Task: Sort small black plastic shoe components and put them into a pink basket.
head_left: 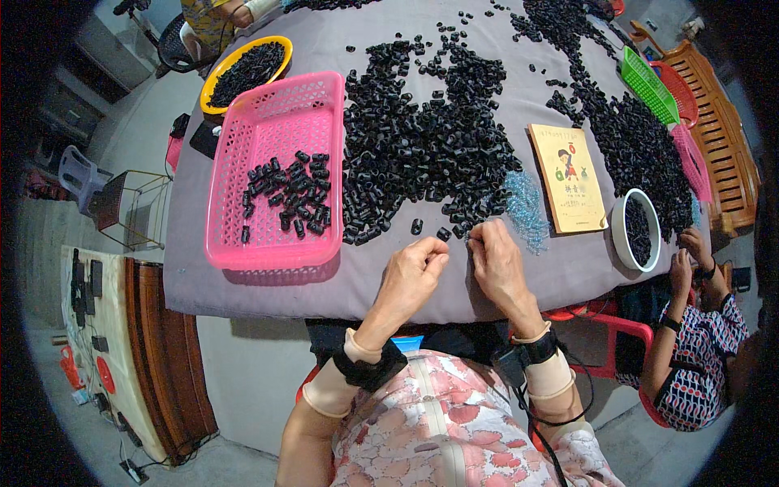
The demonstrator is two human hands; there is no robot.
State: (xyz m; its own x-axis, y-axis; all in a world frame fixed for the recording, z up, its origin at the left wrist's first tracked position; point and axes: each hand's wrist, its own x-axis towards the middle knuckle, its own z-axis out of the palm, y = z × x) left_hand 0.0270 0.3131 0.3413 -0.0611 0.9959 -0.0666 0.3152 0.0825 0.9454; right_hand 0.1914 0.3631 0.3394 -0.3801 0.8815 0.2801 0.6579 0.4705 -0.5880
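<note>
My left hand [412,274] is closed over the near part of the grey cloth, thumb pressed to the curled fingers. A little to its right, my right hand [498,261] pinches at the near edge of a heap of small black plastic tubes [430,134]. What either hand holds, if anything, is hidden by the fingers. One loose black tube [443,234] lies just beyond the hands. Beside my right hand is a small pile of clear bluish pieces [527,211]. A pink perforated basket [276,258] on the left contains several black tubes.
A yellow bowl [286,50] of black parts stands behind the basket. Right of the heap lie a yellow booklet [568,178] and a white bowl [624,243]. A second black heap [633,154] reaches a green basket [649,85]. A co-worker's hands [688,252] work at the right edge.
</note>
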